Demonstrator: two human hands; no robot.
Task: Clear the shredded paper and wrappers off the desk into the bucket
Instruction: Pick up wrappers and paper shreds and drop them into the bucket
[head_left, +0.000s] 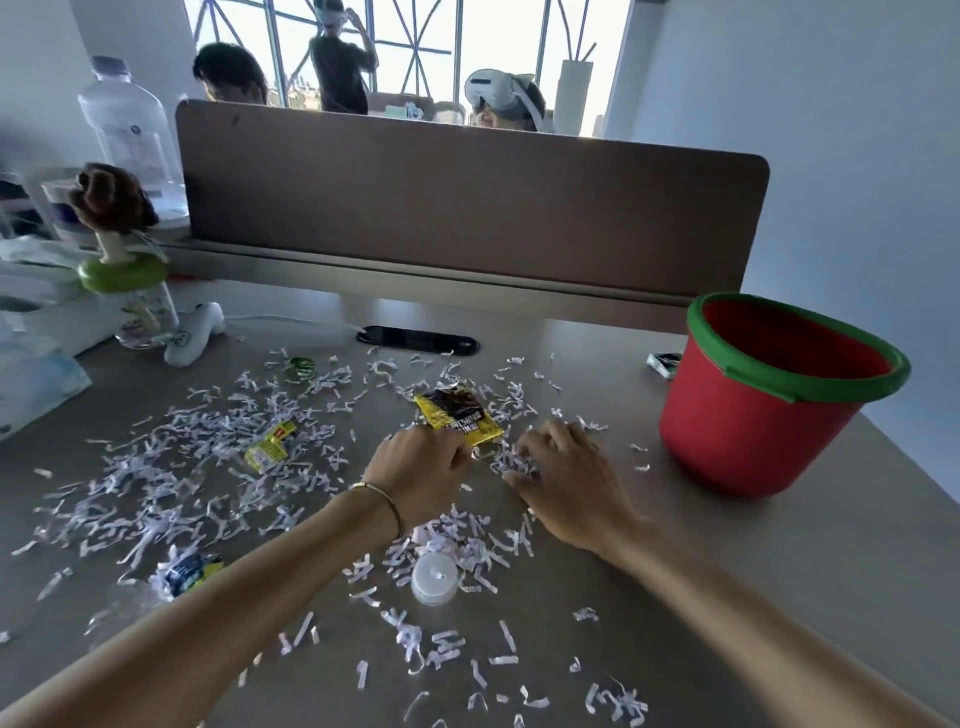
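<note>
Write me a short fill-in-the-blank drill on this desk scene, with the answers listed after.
1. The red bucket has a ____ rim.
2. The left hand pinches a ____ and black wrapper.
3. The right hand curls round a clump of shredded ____.
4. The bucket stands to the ____ of both hands.

Answers: green; yellow; paper; right

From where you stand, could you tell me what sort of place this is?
Probably a shared office: a desk backed by a brown divider panel, with people seated beyond it.
</note>
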